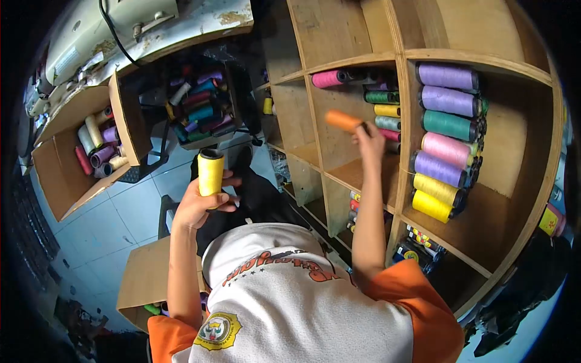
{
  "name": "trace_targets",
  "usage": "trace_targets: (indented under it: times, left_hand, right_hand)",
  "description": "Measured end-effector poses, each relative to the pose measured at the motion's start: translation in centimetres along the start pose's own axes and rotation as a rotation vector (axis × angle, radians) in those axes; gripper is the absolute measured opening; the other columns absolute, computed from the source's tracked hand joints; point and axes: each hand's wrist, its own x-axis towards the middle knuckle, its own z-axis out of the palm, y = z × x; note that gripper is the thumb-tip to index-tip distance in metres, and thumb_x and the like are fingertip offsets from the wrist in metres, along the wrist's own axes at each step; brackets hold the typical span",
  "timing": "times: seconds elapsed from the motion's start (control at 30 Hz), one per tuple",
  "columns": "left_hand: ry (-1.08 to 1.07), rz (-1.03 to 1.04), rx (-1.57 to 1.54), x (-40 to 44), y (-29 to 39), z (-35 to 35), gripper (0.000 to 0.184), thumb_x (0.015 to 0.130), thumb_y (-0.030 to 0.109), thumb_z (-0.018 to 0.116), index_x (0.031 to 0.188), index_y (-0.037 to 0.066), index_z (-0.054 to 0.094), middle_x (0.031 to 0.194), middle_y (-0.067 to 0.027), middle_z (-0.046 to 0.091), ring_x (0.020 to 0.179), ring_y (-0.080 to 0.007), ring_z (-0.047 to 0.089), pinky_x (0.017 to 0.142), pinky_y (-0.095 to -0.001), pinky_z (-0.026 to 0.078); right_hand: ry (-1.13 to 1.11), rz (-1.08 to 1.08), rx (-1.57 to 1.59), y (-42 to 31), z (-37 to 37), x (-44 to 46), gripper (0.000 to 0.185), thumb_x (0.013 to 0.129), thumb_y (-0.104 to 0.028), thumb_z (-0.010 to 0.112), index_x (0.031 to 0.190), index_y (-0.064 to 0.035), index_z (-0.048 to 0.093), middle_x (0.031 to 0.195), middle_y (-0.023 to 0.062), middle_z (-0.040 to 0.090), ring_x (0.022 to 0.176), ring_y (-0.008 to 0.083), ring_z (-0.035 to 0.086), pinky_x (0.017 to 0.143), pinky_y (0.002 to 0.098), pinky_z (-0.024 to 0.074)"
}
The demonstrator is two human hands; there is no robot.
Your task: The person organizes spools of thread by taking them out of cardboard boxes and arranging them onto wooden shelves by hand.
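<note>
Upright in my left hand (200,201) is a yellow thread spool (210,172) with a dark hollow core at its top. Thumb and fingers wrap round its lower part. My right hand (369,140) reaches into a wooden shelf (346,151) compartment, gripping an orange thread spool (342,120) by one end; the spool lies sideways and looks a bit blurred. Just right of that hand is a stack of spools, among them a green one (380,97) and a yellow one (387,111). A pink spool (327,78) lies above them.
The neighbouring compartment holds stacked purple (448,76), teal (448,125), pink and yellow spools. At left, an open cardboard box (60,175) contains several spools; another crate of spools (203,106) stands behind. A second cardboard box (142,272) sits beside my left arm. A machine table (200,27) is upper left.
</note>
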Motion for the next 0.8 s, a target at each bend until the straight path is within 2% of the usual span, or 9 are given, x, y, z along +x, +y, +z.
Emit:
trace_targets:
  times: [0.03, 0.13, 0.2, 0.27, 0.4, 0.43, 0.57, 0.67, 0.8]
  left_hand:
    - [0.041, -0.064, 0.082, 0.0, -0.3, -0.1, 0.065, 0.066, 0.013, 0.071, 0.123, -0.001, 0.044, 0.1, -0.0134, 0.062, 0.073, -0.0213, 0.064, 0.057, -0.0293, 0.056]
    - [0.075, -0.052, 0.141, 0.0, -0.8, -0.1, 0.049, 0.071, 0.015, 0.074, 0.112, 0.0, 0.051, 0.071, -0.0044, 0.058, 0.05, -0.0112, 0.053, 0.047, -0.023, 0.047]
    - [0.063, -0.04, 0.104, -0.3, -1.0, -0.5, 0.053, 0.07, 0.018, 0.076, 0.113, 0.0, 0.051, 0.069, -0.0031, 0.054, 0.051, -0.011, 0.053, 0.045, -0.0224, 0.045]
    - [0.069, -0.032, 0.06, -0.3, -1.0, -0.8, 0.056, 0.07, 0.021, 0.077, 0.115, 0.0, 0.05, 0.068, -0.0024, 0.053, 0.051, -0.0108, 0.052, 0.044, -0.0221, 0.043]
    - [0.143, -0.018, 0.046, -0.8, -0.9, -1.3, 0.062, 0.069, 0.027, 0.079, 0.117, 0.001, 0.049, 0.068, -0.0026, 0.053, 0.052, -0.011, 0.052, 0.044, -0.0223, 0.043]
    - [0.154, -0.016, 0.053, -0.9, -0.8, -1.4, 0.062, 0.07, 0.027, 0.078, 0.118, 0.001, 0.049, 0.068, -0.0027, 0.053, 0.052, -0.011, 0.052, 0.044, -0.0223, 0.043]
    - [0.161, -0.007, 0.092, -1.3, -0.7, -1.4, 0.061, 0.07, 0.025, 0.078, 0.118, 0.001, 0.049, 0.068, -0.0026, 0.052, 0.052, -0.0112, 0.052, 0.044, -0.0226, 0.042]
    - [0.173, -0.027, 0.102, -1.7, -0.6, -1.4, 0.06, 0.071, 0.022, 0.077, 0.118, 0.0, 0.048, 0.068, -0.0026, 0.052, 0.052, -0.0116, 0.052, 0.044, -0.0232, 0.041]
    - [0.122, -0.003, 0.112, -1.7, -1.2, -1.8, 0.052, 0.08, 0.035, 0.067, 0.116, 0.002, 0.048, 0.07, -0.0042, 0.055, 0.053, -0.0123, 0.052, 0.044, -0.0237, 0.041]
  right_hand:
    - [0.088, -0.007, -0.07, 1.4, -1.7, 1.9, 0.03, 0.082, -0.021, 0.061, 0.101, 0.0028, 0.062, 0.072, 0.005, 0.061, 0.057, 0.0098, 0.056, 0.051, 0.0225, 0.0434]
    - [0.267, -0.005, -0.112, 2.3, -3.3, 7.0, 0.028, 0.076, -0.024, 0.066, 0.088, 0.0016, 0.065, 0.061, 0.0043, 0.058, 0.053, 0.0101, 0.054, 0.049, 0.0245, 0.0425]
    - [0.389, -0.134, -0.368, 7.9, -4.2, 13.3, 0.027, 0.075, -0.024, 0.066, 0.084, 0.0006, 0.065, 0.057, 0.0039, 0.057, 0.05, 0.0107, 0.054, 0.048, 0.0252, 0.0417]
    - [0.46, -0.24, -0.502, 9.7, -4.6, 17.3, 0.026, 0.075, -0.025, 0.066, 0.082, -0.0004, 0.065, 0.054, 0.0035, 0.056, 0.047, 0.0114, 0.053, 0.047, 0.026, 0.0408]
    - [0.453, -0.411, -0.431, 9.8, -4.3, 21.6, 0.028, 0.074, -0.029, 0.066, 0.074, -0.0016, 0.065, 0.052, 0.0033, 0.055, 0.043, 0.0128, 0.051, 0.042, 0.0276, 0.0389]
    - [0.447, -0.381, -0.409, 9.7, -4.1, 22.1, 0.029, 0.074, -0.03, 0.066, 0.072, -0.0014, 0.064, 0.052, 0.0035, 0.055, 0.043, 0.0127, 0.051, 0.043, 0.0274, 0.039]
    - [0.517, -0.216, -0.592, 7.8, -2.5, 21.2, 0.034, 0.072, -0.037, 0.066, 0.083, -0.0048, 0.069, 0.062, 0.011, 0.063, 0.059, 0.0223, 0.061, 0.057, 0.033, 0.0465]
    - [0.538, -0.156, -0.657, 6.1, -1.7, 19.4, 0.039, 0.072, -0.038, 0.066, 0.102, -0.0132, 0.068, 0.087, 0.0165, 0.067, 0.084, 0.032, 0.064, 0.074, 0.0392, 0.0479]
    - [0.446, -0.098, -0.652, 4.9, -2.2, 18.4, 0.048, 0.07, -0.035, 0.07, 0.114, -0.0171, 0.063, 0.096, 0.0159, 0.066, 0.091, 0.0341, 0.062, 0.078, 0.0406, 0.0474]
